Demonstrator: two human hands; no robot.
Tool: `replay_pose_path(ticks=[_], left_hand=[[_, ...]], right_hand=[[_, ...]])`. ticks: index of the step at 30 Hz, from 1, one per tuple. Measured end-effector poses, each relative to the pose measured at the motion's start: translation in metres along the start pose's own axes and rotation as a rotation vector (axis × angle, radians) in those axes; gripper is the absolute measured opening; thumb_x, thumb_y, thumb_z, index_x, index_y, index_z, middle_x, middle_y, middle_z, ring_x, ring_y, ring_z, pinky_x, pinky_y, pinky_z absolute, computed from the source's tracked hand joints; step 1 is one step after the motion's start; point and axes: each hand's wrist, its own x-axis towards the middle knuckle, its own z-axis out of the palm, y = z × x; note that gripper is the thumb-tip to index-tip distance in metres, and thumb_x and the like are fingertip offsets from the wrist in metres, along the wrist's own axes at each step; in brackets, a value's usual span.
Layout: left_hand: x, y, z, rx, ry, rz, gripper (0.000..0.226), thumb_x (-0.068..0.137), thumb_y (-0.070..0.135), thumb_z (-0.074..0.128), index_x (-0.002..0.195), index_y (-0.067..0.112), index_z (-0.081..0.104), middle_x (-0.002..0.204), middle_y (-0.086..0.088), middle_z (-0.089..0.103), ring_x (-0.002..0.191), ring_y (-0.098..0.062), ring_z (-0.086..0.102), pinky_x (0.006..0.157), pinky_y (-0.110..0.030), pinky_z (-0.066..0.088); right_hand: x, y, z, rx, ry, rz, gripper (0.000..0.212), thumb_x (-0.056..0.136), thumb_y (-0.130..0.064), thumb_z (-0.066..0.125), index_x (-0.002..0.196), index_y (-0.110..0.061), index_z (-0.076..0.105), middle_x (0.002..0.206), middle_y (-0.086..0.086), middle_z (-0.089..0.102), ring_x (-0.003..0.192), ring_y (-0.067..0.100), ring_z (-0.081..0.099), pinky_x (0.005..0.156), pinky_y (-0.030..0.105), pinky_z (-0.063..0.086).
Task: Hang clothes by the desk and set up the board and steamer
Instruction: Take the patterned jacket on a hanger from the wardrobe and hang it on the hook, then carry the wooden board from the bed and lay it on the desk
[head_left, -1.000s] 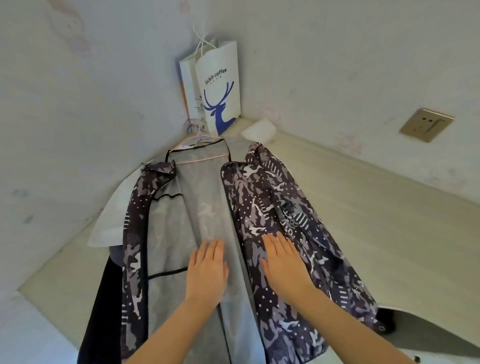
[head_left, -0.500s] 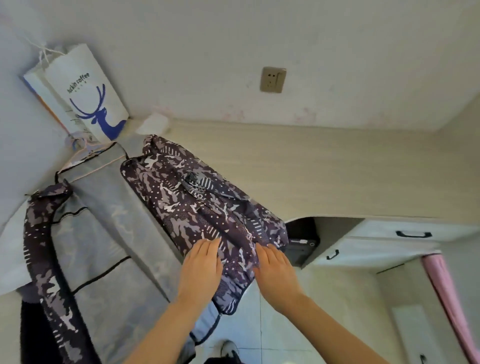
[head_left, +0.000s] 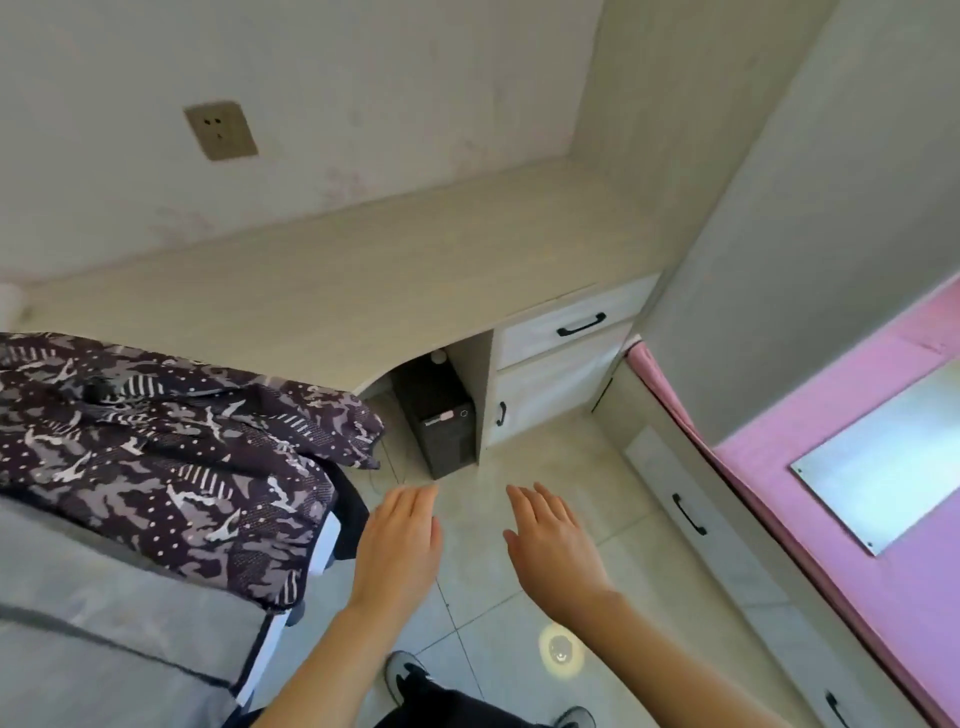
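Fingers straight & loose on both left hand (head_left: 399, 545) & right hand (head_left: 553, 545), holding nothing; camo jacket (head_left: 171, 457) draped at left by desk (head_left: 332, 291) looks light, floppy — prob best gripped at collar/shoulders

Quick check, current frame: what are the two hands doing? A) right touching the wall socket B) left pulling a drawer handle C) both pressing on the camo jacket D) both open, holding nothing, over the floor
D: the left hand and right hand have straight fingers and hang over the tiled floor, clear of the camo jacket.
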Motion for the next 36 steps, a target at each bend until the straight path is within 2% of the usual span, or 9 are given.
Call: replay_pose_path(ticks=[3, 6, 12, 15, 18, 21, 27, 33, 36], left_hand=[[-0.008, 0.051, 0.023, -0.001, -0.056, 0.053, 0.036, 0.084, 0.014, 0.066, 0.12, 0.01, 0.062, 0.109, 0.001, 0.067, 0.106, -0.018, 0.06, 0.083, -0.03, 0.052], [-0.015, 0.1, 0.044, 0.006, -0.115, 0.106, 0.037, 0.089, 0.019, 0.06, 0.126, 0.012, 0.06, 0.116, 0.003, 0.065, 0.112, -0.016, 0.058, 0.09, -0.029, 0.05], [-0.021, 0.194, 0.092, -0.012, -0.164, 0.262, 0.041, 0.093, 0.02, 0.055, 0.133, 0.011, 0.053, 0.125, 0.001, 0.061, 0.117, -0.016, 0.055, 0.099, -0.031, 0.046], [-0.022, 0.24, 0.116, -0.027, -0.199, 0.326, 0.046, 0.097, 0.025, 0.047, 0.142, 0.015, 0.042, 0.141, 0.001, 0.049, 0.132, -0.015, 0.043, 0.11, -0.032, 0.036], [-0.02, 0.285, 0.133, -0.049, -0.26, 0.423, 0.051, 0.1, 0.027, 0.039, 0.149, 0.018, 0.031, 0.153, 0.002, 0.034, 0.143, -0.014, 0.026, 0.117, -0.03, 0.021], [-0.012, 0.323, 0.146, -0.041, -0.305, 0.514, 0.052, 0.099, 0.025, 0.042, 0.149, 0.018, 0.031, 0.154, 0.002, 0.032, 0.145, -0.015, 0.023, 0.115, -0.028, 0.016], [0.024, 0.382, 0.177, -0.02, -0.353, 0.648, 0.05, 0.09, 0.019, 0.057, 0.139, 0.013, 0.048, 0.143, -0.002, 0.049, 0.138, -0.022, 0.038, 0.104, -0.035, 0.04], [0.082, 0.436, 0.21, -0.04, -0.4, 0.708, 0.05, 0.096, 0.019, 0.048, 0.144, 0.015, 0.04, 0.149, 0.0, 0.04, 0.144, -0.018, 0.026, 0.113, -0.028, 0.015], [0.12, 0.462, 0.226, -0.057, -0.416, 0.741, 0.05, 0.096, 0.02, 0.047, 0.145, 0.015, 0.038, 0.151, 0.0, 0.038, 0.144, -0.017, 0.023, 0.114, -0.027, 0.008]], right_hand=[[-0.038, 0.042, 0.002, -0.007, 0.048, 0.079, 0.053, 0.084, -0.035, 0.067, 0.128, -0.008, 0.057, 0.122, 0.006, 0.065, 0.119, 0.029, 0.058, 0.099, 0.04, 0.046], [-0.078, 0.084, 0.003, -0.016, 0.094, 0.152, 0.053, 0.08, -0.035, 0.071, 0.125, -0.008, 0.059, 0.118, 0.006, 0.067, 0.115, 0.029, 0.06, 0.096, 0.041, 0.049], [-0.155, 0.166, 0.002, 0.0, 0.11, 0.376, 0.053, 0.089, -0.036, 0.06, 0.134, -0.009, 0.05, 0.131, 0.008, 0.059, 0.127, 0.03, 0.05, 0.107, 0.044, 0.039], [-0.185, 0.202, 0.0, 0.013, 0.155, 0.471, 0.054, 0.094, -0.034, 0.053, 0.14, -0.008, 0.042, 0.141, 0.01, 0.05, 0.136, 0.032, 0.039, 0.112, 0.045, 0.03], [-0.21, 0.235, -0.004, 0.006, 0.186, 0.578, 0.057, 0.092, -0.033, 0.056, 0.14, -0.004, 0.043, 0.142, 0.014, 0.048, 0.137, 0.035, 0.036, 0.112, 0.048, 0.031], [-0.229, 0.266, -0.006, 0.024, 0.202, 0.696, 0.058, 0.091, -0.03, 0.059, 0.139, -0.001, 0.043, 0.142, 0.017, 0.047, 0.137, 0.038, 0.035, 0.111, 0.049, 0.033], [-0.244, 0.323, -0.006, 0.09, 0.219, 0.864, 0.058, 0.092, -0.027, 0.056, 0.141, -0.001, 0.039, 0.145, 0.017, 0.043, 0.139, 0.04, 0.03, 0.113, 0.05, 0.028], [-0.223, 0.394, 0.0, 0.079, 0.185, 0.946, 0.056, 0.092, -0.03, 0.037, 0.138, 0.002, 0.042, 0.14, 0.017, 0.048, 0.134, 0.04, 0.037, 0.11, 0.05, 0.032], [-0.206, 0.428, -0.01, 0.089, 0.19, 0.994, 0.054, 0.087, -0.027, 0.056, 0.132, 0.003, 0.05, 0.13, 0.018, 0.057, 0.126, 0.042, 0.047, 0.105, 0.051, 0.04]])
